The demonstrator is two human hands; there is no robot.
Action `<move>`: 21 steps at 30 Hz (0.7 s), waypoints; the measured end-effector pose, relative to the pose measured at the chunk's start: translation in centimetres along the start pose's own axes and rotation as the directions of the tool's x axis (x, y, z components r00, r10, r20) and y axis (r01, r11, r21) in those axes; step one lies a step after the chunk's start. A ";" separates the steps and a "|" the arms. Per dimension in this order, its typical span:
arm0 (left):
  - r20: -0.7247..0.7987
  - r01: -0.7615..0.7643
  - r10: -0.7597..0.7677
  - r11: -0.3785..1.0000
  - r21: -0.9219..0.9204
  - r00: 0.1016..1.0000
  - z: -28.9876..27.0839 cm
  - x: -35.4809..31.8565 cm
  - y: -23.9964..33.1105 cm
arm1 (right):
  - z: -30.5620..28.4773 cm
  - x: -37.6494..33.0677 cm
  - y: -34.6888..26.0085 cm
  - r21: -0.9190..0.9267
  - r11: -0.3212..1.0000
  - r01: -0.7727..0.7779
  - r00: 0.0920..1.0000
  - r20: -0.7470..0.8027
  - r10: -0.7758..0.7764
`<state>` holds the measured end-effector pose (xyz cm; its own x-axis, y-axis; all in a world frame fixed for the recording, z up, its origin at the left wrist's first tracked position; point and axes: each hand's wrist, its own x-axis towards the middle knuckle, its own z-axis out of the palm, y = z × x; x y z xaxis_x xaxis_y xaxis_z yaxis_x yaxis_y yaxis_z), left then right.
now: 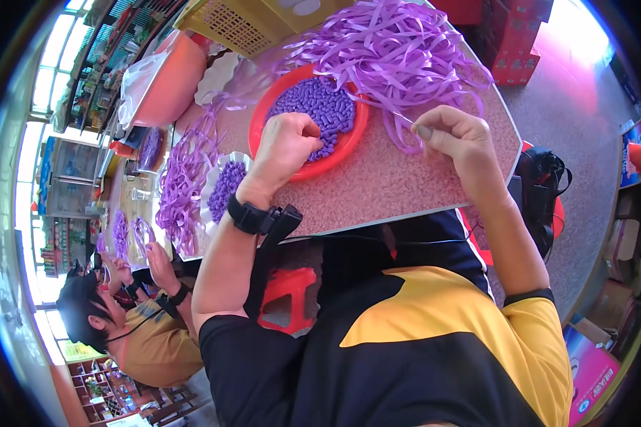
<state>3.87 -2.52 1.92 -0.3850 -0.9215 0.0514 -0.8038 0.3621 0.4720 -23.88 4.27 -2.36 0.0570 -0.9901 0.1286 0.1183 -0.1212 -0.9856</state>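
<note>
My left hand [283,148] is over the right-middle of a shallow red bowl [364,122] heaped with small purple bead-like pieces [308,97]. Its fingers are curled together at the pieces, and what they hold, if anything, is hidden. Farther right, my right hand [461,139] pinches a thin whitish stick-like piece [404,118] between thumb and forefinger, with its tip pointing toward the bowl. Just beyond that hand spreads a large tangled pile of purple ribbons [388,53]. One ribbon loop [402,144] hangs down beside the pinched piece.
At the table's [406,188] left lie more purple ribbons [185,174] and a white dish of purple pieces [229,183]. A yellow basket [246,28] and a large orange-pink basin [167,82] stand behind. A co-worker [142,324] sits at left. A red stool [288,299] is below.
</note>
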 end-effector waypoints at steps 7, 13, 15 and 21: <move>-0.046 0.040 -0.043 0.996 -0.076 0.998 1.4 0.0 -1.2 | -0.3 -0.4 0.2 -0.005 1.000 0.000 0.999 0.042 0.000; -0.086 0.187 -0.221 0.937 -0.296 0.972 0.3 -1.0 -0.2 | -0.2 -0.5 0.5 -0.085 0.996 0.020 0.999 0.041 -0.017; -0.080 0.240 -0.302 0.868 -0.434 0.950 -0.1 -1.9 0.5 | 0.3 -0.7 -0.2 -0.130 0.990 0.062 0.997 0.062 -0.054; 0.082 0.073 -0.102 -0.090 -0.993 0.991 1.7 -5.4 2.4 | 4.4 -0.9 -1.1 -0.237 0.923 0.303 0.949 0.169 -0.268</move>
<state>3.24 3.55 1.25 -0.3371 -0.9389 -0.0689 0.4947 -0.2390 0.8356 -19.73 5.57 -0.88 0.1898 -0.8947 0.4043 -0.1085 -0.4284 -0.8971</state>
